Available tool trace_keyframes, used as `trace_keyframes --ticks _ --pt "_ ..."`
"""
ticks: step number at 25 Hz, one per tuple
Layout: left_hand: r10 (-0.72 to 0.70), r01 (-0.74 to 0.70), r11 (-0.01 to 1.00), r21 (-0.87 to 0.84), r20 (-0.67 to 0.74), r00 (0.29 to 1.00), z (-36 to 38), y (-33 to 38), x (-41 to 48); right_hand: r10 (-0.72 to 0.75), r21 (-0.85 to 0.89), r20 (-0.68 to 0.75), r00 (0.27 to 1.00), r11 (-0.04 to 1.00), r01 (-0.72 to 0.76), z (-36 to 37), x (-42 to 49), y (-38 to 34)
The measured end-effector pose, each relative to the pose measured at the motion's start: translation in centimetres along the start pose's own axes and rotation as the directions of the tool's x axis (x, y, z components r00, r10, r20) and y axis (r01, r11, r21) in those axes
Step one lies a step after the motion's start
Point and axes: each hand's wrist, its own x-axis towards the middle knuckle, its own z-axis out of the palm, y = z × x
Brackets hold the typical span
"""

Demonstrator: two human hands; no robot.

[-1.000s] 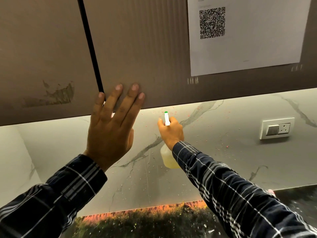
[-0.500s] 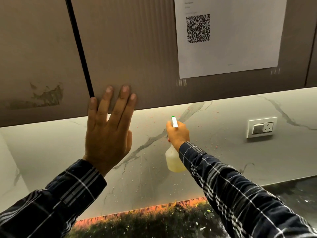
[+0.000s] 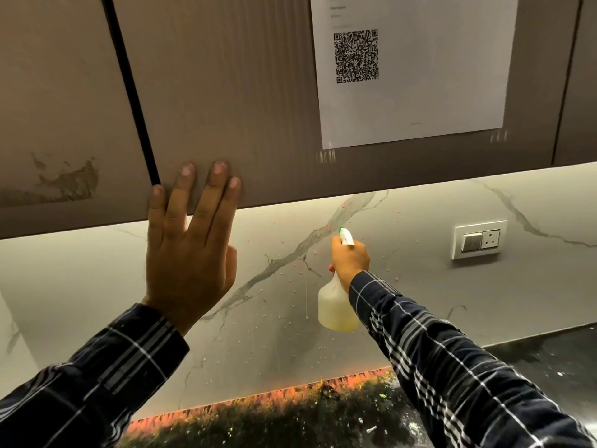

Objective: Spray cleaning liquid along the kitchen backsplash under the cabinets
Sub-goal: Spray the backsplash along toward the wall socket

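My right hand (image 3: 350, 258) grips the neck of a spray bottle (image 3: 336, 307), a translucent body with pale yellow liquid and a white nozzle with a green tip (image 3: 345, 236) aimed at the backsplash. The backsplash (image 3: 420, 279) is grey-white marble with dark veins, dotted with droplets, drip lines and small pink specks. My left hand (image 3: 189, 250) lies flat with fingers spread against the lower edge of the brown upper cabinet (image 3: 226, 92), holding nothing.
A white sheet with a QR code (image 3: 410, 66) is taped on the cabinet door. A white switch and socket plate (image 3: 480, 239) sits on the backsplash to the right of the bottle. The dark speckled countertop (image 3: 323, 421) runs below, lit orange along its back edge.
My right hand has carried the spray bottle to the right along the backsplash and slightly lower. My left hand stays pressed flat on the cabinet's lower edge.
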Motion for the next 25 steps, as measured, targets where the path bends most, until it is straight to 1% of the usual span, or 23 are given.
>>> trace_keyframes --ticks 1,2,3,4,5,7,10,11,12,14,15,16,18,19,20,22,23,25 --pt "0.002 -0.002 1.0 -0.001 -0.002 1.0 0.0 0.0 0.0 0.007 -0.009 0.069 0.998 1.0 -0.006 -0.1 -0.1 0.5" --pt "0.002 -0.002 1.0 -0.001 -0.004 1.0 0.0 0.0 0.0 -0.024 -0.044 0.162 0.986 0.999 0.032 -0.1 -0.5 1.0" --pt "0.003 -0.003 1.0 -0.001 -0.006 1.0 0.0 0.0 0.0 -0.085 -0.088 0.247 0.965 0.99 0.109 0.1 -0.8 1.5" --pt "0.004 -0.004 1.0 0.0 -0.007 1.0 0.0 0.0 0.0 -0.148 -0.127 0.297 0.943 0.973 0.193 0.3 -1.3 1.8" --pt "0.003 -0.003 1.0 0.002 -0.008 1.0 0.0 0.1 0.0 -0.197 -0.16 0.308 0.931 0.954 0.254 0.6 -1.5 2.2" --pt "-0.002 0.002 1.0 0.003 -0.001 1.0 -0.1 0.0 0.0 -0.214 -0.199 0.305 0.928 0.939 0.281 1.0 -1.8 3.0" --pt "-0.001 0.001 1.0 -0.003 0.013 1.0 -0.3 -0.1 0.0 -0.134 -0.293 0.344 0.929 0.925 0.242 1.2 -2.3 4.5" --pt "0.001 -0.001 1.0 0.0 0.014 1.0 -0.4 -0.1 0.0 -0.108 -0.321 0.376 0.92 0.917 0.238 1.3 -2.4 5.0" --pt "0.001 -0.001 1.0 0.003 0.017 1.0 -0.4 0.0 -0.1 -0.11 -0.343 0.412 0.904 0.901 0.266 1.4 -2.6 5.2" --pt "-0.005 0.005 1.0 0.002 0.026 1.0 -0.5 -0.1 0.0 -0.169 -0.375 0.446 0.879 0.856 0.355 1.9 -3.0 5.5" --pt "-0.011 0.011 1.0 0.001 0.033 0.999 -0.6 -0.1 0.0 -0.194 -0.392 0.427 0.883 0.84 0.374 2.1 -3.1 5.3" --pt "-0.014 0.014 1.0 -0.001 0.04 0.999 -0.7 0.0 0.0 -0.201 -0.402 0.392 0.898 0.84 0.364 2.3 -3.0 5.2" --pt "-0.015 0.015 1.0 -0.012 0.052 0.999 -0.9 -0.1 0.1 -0.174 -0.357 0.33 0.928 0.887 0.294 2.5 -2.8 5.0" --pt "-0.013 0.014 1.0 -0.022 0.061 0.998 -1.0 -0.1 0.1 -0.15 -0.32 0.336 0.93 0.91 0.263 2.5 -2.7 5.0" --pt "-0.01 0.012 1.0 -0.028 0.071 0.997 -1.1 -0.2 0.1 -0.145 -0.294 0.37 0.918 0.919 0.264 2.6 -2.8 5.0" --pt "-0.005 0.008 0.999 -0.031 0.083 0.997 -1.2 -0.3 0.1 -0.192 -0.306 0.447 0.874 0.885 0.352 3.0 -3.2 5.5" --pt "-0.003 0.005 1.0 -0.03 0.086 0.996 -1.2 -0.4 0.1 -0.201 -0.331 0.454 0.868 0.866 0.374 3.3 -3.4 5.7" --pt "0.001 0.002 0.999 -0.034 0.094 0.996 -1.3 -0.4 0.1 -0.188 -0.383 0.416 0.89 0.851 0.358 3.4 -3.2 6.0"
